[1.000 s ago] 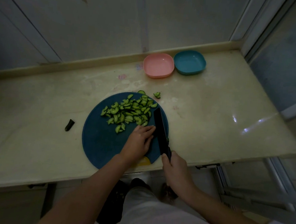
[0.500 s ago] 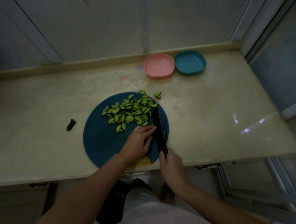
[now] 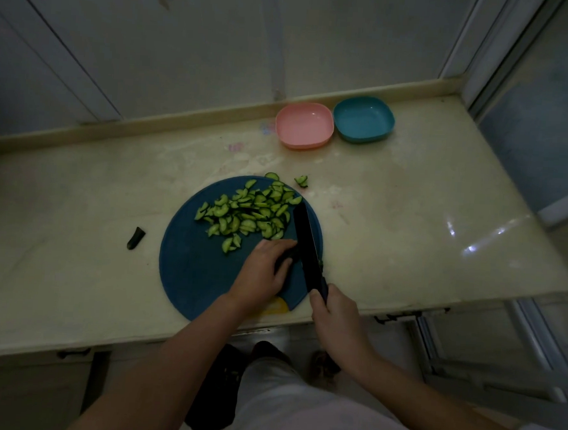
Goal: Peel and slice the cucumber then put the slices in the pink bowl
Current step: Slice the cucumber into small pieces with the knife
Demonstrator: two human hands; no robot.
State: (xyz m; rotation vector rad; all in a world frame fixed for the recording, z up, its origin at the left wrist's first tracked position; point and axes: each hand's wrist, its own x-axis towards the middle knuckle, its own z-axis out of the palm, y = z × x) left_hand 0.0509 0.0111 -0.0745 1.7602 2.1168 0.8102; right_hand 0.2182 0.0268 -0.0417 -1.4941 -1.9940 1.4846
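Last stub of dark green cucumber [image 3: 286, 259] sits on the round blue cutting board [image 3: 186, 268] near its right edge, mostly hidden under the left hand [image 3: 264, 275]. The left fingers are bent down over the stub and pin it, tips right beside the blade. Right hand [image 3: 335, 312] is wrapped tight round the handle of the black kitchen knife [image 3: 304, 239]. The blade lies against the stub and its tip reaches the pile.

Handling, my read: the stub is short, firm and wet-slick with little left to hold, so keep fingertips tucked. The pile of pale green half-moon slices [image 3: 249, 212] is light and clingy. Scoop it by the handful or on the blade flat, don't pinch singles.

Around: a rounded-square pink plastic bowl [image 3: 305, 142] sits at the back of the cream stone counter [image 3: 409, 206], no slices in it yet. A matching teal bowl [image 3: 364, 136] is just beside it, so it's easy to hit the wrong one. One stray slice [image 3: 301, 181] lies off the board, and a dark cut-off end [image 3: 136, 238] lies left of it. Only the stray slice lies between board and pink bowl.
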